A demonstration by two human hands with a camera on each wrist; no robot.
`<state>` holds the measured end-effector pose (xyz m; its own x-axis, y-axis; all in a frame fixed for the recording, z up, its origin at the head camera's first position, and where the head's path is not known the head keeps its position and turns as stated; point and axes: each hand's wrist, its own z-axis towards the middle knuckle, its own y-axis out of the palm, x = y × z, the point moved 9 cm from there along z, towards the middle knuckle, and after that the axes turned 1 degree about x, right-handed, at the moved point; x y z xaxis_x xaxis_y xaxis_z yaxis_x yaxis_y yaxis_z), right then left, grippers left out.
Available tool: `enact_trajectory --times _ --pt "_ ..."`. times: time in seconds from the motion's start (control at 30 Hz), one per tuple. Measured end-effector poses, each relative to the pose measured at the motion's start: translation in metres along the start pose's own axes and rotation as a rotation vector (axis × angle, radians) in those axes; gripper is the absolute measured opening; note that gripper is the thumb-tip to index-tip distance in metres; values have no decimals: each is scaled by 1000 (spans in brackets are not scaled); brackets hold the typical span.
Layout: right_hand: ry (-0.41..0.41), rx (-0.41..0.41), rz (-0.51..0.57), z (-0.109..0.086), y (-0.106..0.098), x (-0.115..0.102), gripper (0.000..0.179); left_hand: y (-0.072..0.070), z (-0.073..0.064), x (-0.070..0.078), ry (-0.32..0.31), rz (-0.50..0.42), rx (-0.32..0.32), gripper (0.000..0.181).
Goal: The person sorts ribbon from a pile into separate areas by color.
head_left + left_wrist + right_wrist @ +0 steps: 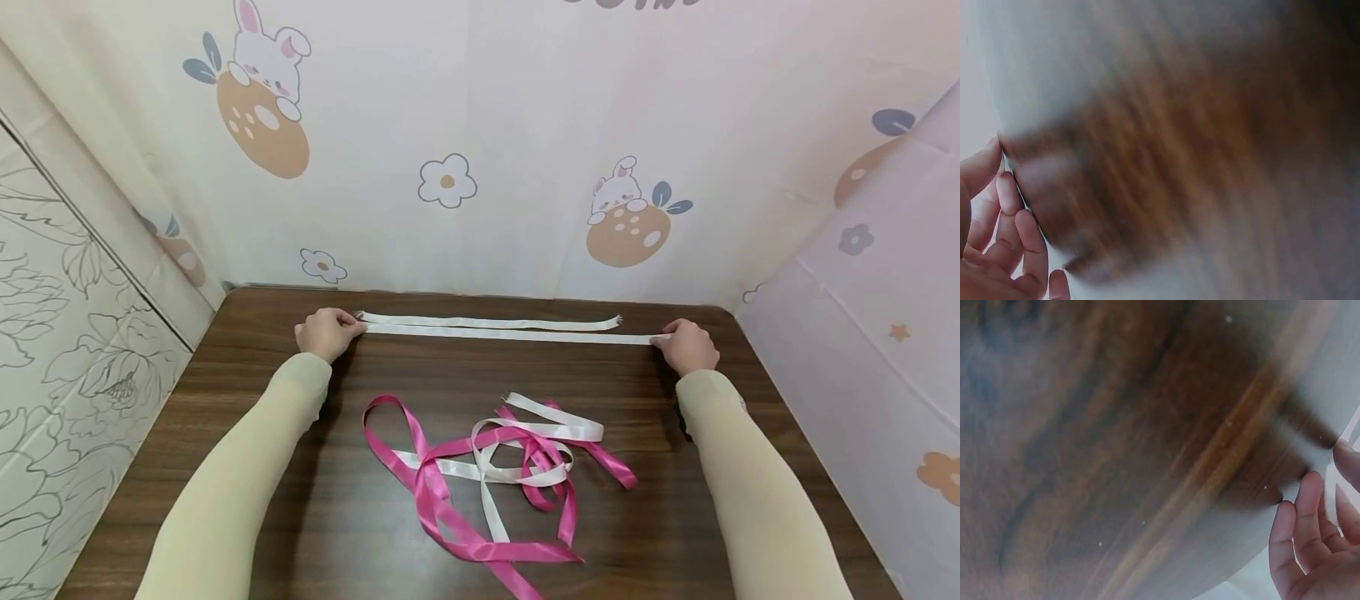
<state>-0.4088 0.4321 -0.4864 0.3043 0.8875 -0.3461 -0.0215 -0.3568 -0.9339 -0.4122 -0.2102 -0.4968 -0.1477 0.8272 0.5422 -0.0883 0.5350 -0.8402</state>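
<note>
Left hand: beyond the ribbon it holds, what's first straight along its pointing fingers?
The left hand would likely meet the upper white ribbon first, at its frayed left end; whether they touch now is unclear.

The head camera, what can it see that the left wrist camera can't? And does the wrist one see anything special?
Only the head view shows the right hand, the tangled pink ribbon and the bunny pictures. It alone clearly shows the long white ribbon that both hands pinch; I can't make it out from the wrist.
Only the left wrist view shows, close up, the palm side of the fingers of the left hand.
Both show the left hand and the brown table.
</note>
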Motion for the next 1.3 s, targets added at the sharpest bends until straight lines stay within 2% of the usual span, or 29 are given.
enact_trajectory --times 0.27,0.7,1.0,1.3 --pt "34 -4 -30 2 -1 5 59 0 1 -4 -25 -18 5 32" --pt "16 11 -26 1 -2 5 61 -3 -1 -2 -40 -31 -6 33" --pt "25 31 7 -5 -12 7 67 -6 -4 2 -6 -41 -26 35" --pt "-31 64 -60 -19 -36 -1 74 -23 -11 10 41 -83 23 31"
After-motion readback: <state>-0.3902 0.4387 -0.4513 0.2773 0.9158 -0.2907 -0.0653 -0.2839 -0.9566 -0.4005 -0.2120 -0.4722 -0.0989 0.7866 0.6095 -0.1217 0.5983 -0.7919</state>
